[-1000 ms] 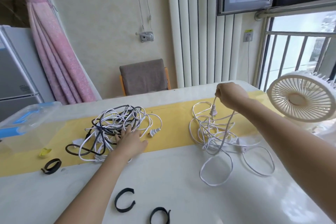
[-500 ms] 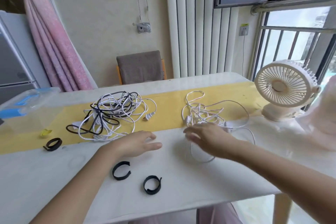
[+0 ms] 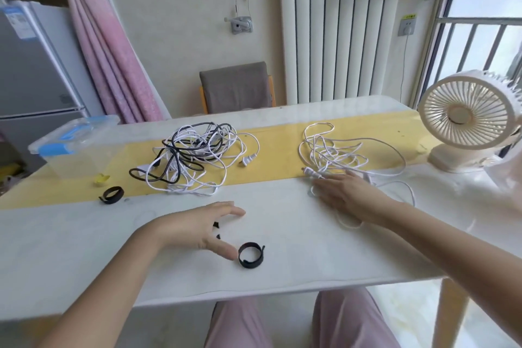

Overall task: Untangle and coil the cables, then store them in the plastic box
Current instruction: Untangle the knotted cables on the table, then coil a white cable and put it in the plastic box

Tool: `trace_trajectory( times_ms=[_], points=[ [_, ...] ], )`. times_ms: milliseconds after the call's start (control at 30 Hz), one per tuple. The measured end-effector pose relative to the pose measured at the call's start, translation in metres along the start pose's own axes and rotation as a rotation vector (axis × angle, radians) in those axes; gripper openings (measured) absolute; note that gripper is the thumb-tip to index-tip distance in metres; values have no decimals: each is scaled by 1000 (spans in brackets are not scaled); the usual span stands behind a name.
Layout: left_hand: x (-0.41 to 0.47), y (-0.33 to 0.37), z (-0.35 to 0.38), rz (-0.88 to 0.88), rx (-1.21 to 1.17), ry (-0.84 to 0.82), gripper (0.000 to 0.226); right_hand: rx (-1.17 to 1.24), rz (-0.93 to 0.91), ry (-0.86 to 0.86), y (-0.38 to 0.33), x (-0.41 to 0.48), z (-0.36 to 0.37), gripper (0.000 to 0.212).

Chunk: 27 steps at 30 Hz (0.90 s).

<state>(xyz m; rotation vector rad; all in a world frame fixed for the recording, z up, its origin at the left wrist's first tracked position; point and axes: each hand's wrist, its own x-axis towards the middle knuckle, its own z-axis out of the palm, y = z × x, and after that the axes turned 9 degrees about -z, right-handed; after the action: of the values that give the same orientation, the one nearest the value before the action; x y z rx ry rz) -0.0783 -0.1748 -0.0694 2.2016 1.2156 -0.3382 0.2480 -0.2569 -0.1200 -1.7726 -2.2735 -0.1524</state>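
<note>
A tangle of black and white cables (image 3: 195, 154) lies on the yellow runner, left of centre. A separate loose white cable (image 3: 336, 152) is spread on the right part of the table. My right hand (image 3: 350, 195) rests flat with straight fingers on the near edge of that white cable, next to its plug (image 3: 310, 172). My left hand (image 3: 197, 227) hovers over a black strap that it mostly hides, fingers relaxed and holding nothing. A clear plastic box with a blue-clipped lid (image 3: 76, 144) stands at the far left.
Two more black strap loops lie on the white table (image 3: 282, 220): one (image 3: 250, 254) by my left thumb, one (image 3: 111, 195) near the box. A small yellow clip (image 3: 101, 179) sits beside it. A white desk fan (image 3: 469, 118) stands at the right edge.
My right hand let go of the white cable it held up and came down flat onto it. My left hand left the cable tangle and moved toward me, over a black strap.
</note>
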Motion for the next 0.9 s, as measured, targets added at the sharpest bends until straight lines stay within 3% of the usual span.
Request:
trace_trajectory(
  times_ms=[100, 267, 367, 433, 500, 600, 667, 800, 900],
  points=[
    [-3, -5, 13, 6, 53, 60, 108, 79, -12, 9, 4, 13, 0, 55],
    [5, -11, 20, 44, 15, 138, 91, 50, 100, 33, 12, 32, 1, 27],
    [6, -6, 7, 2, -54, 124, 91, 14, 163, 24, 8, 44, -6, 21],
    [9, 2, -1, 20, -96, 195, 77, 4, 193, 61, -2, 47, -18, 32],
    [14, 19, -6, 90, -134, 361, 57, 24, 115, 85, -12, 48, -32, 31],
    [22, 54, -10, 246, -162, 532, 65, 179, -88, 2, -35, 50, -57, 16],
    [30, 77, -13, 305, -204, 489, 66, 286, -156, -49, -50, 53, -76, 18],
    [46, 107, -20, 333, -236, 371, 14, 356, -109, -56, -53, 61, -110, 16],
    [48, 114, -27, 343, -550, 105, 25, 435, -77, -43, -40, 63, -127, 14]
  ],
)
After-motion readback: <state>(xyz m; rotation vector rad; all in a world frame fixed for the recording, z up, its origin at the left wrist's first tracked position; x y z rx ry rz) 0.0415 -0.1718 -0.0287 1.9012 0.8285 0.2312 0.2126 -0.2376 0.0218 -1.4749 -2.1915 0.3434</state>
